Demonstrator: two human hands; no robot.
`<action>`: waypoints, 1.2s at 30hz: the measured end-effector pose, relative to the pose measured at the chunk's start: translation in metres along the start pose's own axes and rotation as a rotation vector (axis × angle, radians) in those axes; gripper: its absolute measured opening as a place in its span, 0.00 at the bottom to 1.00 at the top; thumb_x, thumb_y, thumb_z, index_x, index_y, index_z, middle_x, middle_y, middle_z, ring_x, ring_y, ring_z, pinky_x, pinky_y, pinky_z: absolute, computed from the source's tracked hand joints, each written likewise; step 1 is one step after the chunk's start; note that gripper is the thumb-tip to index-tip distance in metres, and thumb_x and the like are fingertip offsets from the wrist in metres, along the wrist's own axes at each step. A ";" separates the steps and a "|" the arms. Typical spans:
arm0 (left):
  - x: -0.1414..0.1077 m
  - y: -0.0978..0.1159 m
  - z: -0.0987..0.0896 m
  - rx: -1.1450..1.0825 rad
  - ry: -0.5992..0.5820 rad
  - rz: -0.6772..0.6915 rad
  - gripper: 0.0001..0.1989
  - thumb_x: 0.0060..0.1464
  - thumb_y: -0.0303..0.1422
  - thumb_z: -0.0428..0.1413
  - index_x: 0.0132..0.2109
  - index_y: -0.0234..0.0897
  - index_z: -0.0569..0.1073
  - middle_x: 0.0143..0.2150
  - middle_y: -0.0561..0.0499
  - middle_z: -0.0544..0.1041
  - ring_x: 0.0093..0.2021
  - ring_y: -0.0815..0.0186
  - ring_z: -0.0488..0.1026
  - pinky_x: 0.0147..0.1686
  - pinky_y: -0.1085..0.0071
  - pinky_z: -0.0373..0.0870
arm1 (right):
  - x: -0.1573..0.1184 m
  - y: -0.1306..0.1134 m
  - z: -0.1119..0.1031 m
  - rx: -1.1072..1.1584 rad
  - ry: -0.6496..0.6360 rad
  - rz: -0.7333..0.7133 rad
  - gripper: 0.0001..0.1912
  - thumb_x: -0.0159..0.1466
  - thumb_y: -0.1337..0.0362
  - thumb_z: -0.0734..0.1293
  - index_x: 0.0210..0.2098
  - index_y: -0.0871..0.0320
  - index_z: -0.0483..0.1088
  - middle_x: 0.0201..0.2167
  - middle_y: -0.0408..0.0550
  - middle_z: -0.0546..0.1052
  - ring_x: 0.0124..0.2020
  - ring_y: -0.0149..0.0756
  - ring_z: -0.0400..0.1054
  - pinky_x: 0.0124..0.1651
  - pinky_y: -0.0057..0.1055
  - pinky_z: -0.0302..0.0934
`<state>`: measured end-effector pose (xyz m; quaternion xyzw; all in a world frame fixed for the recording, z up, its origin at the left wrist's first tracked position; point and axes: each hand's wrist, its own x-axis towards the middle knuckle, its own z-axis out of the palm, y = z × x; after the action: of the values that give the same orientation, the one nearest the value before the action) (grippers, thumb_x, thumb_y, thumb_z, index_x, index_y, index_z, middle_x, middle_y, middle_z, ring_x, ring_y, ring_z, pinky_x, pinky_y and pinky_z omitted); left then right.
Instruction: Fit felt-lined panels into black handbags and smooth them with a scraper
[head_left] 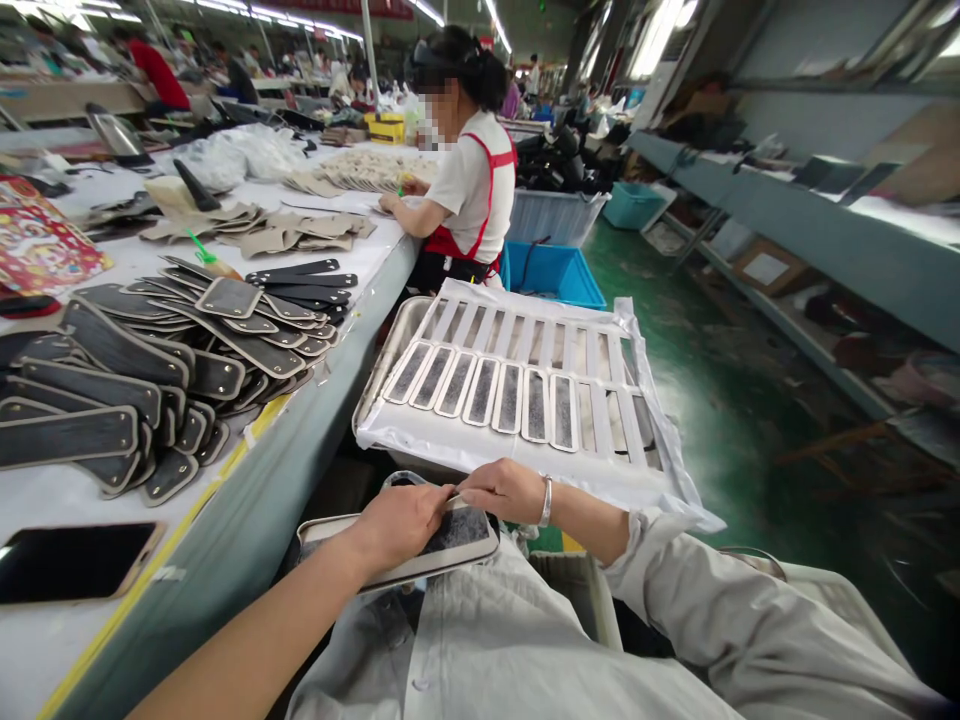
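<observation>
Over my lap lies a flat, rounded panel [461, 530] with a dark, mottled middle and a pale border. My left hand [405, 522] is closed at its upper edge, covering much of it. My right hand [504, 490] pinches at the same edge, its fingertips meeting those of the left. Whether a small piece sits between the fingertips is hidden. Just beyond, a white slatted rack [480, 455] carries a row of similar dark panels [481, 390] with pale borders.
On the table [225, 545] at left lie heaps of dark strap pieces [75, 435] with metal studs, and a phone [79, 562]. Beyond the rack a co-worker [480, 170] works at the table, beside a blue bin [559, 275]. A long shelf bench [795, 230] runs along the right.
</observation>
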<state>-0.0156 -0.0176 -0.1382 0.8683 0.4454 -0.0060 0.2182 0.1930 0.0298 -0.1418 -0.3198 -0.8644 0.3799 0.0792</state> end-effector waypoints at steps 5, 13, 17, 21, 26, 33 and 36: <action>-0.001 0.014 0.003 0.106 0.009 -0.102 0.28 0.62 0.46 0.38 0.59 0.32 0.62 0.47 0.41 0.74 0.45 0.53 0.72 0.43 0.59 0.69 | 0.016 0.002 -0.008 0.098 -0.123 0.264 0.20 0.65 0.58 0.58 0.31 0.62 0.77 0.23 0.44 0.72 0.27 0.31 0.63 0.32 0.26 0.56; -0.001 0.026 0.005 0.117 0.005 -0.153 0.40 0.51 0.58 0.47 0.59 0.28 0.62 0.49 0.36 0.72 0.47 0.50 0.70 0.44 0.59 0.68 | 0.047 0.012 -0.018 0.133 -0.426 0.258 0.10 0.54 0.63 0.67 0.33 0.61 0.78 0.17 0.36 0.68 0.22 0.25 0.58 0.27 0.22 0.54; 0.000 0.029 0.005 0.152 0.013 -0.164 0.40 0.52 0.56 0.48 0.59 0.26 0.62 0.49 0.34 0.72 0.46 0.48 0.70 0.44 0.55 0.68 | 0.053 0.014 -0.017 0.158 -0.484 0.262 0.10 0.54 0.62 0.68 0.32 0.60 0.78 0.18 0.36 0.70 0.22 0.25 0.60 0.27 0.21 0.55; -0.016 -0.003 -0.007 0.063 -0.031 -0.121 0.27 0.61 0.42 0.42 0.60 0.29 0.61 0.52 0.39 0.72 0.49 0.52 0.70 0.48 0.58 0.68 | 0.057 0.013 -0.019 0.157 -0.479 0.295 0.13 0.55 0.61 0.68 0.36 0.61 0.78 0.25 0.40 0.75 0.27 0.28 0.65 0.30 0.21 0.59; -0.052 -0.052 -0.010 0.004 -0.064 -0.063 0.23 0.60 0.26 0.39 0.61 0.35 0.60 0.57 0.46 0.69 0.54 0.63 0.68 0.52 0.65 0.65 | 0.064 0.013 -0.016 0.331 -0.513 0.421 0.24 0.54 0.61 0.70 0.50 0.61 0.71 0.38 0.48 0.77 0.37 0.35 0.70 0.35 0.25 0.64; -0.056 -0.057 0.002 0.094 0.007 -0.006 0.25 0.57 0.24 0.42 0.61 0.36 0.59 0.57 0.45 0.69 0.52 0.61 0.70 0.50 0.63 0.68 | 0.074 0.005 -0.007 0.338 -0.546 0.331 0.21 0.60 0.59 0.66 0.53 0.56 0.70 0.46 0.43 0.76 0.48 0.37 0.68 0.51 0.27 0.59; -0.056 -0.063 0.001 0.095 0.013 0.032 0.25 0.57 0.24 0.43 0.61 0.35 0.59 0.56 0.45 0.70 0.51 0.61 0.71 0.49 0.63 0.69 | 0.080 0.001 -0.001 0.332 -0.572 0.294 0.22 0.62 0.57 0.65 0.54 0.55 0.68 0.48 0.41 0.74 0.50 0.38 0.67 0.53 0.27 0.58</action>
<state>-0.0982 -0.0292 -0.1516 0.8846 0.4322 -0.0178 0.1740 0.1314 0.0803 -0.1506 -0.3042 -0.7230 0.5964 -0.1707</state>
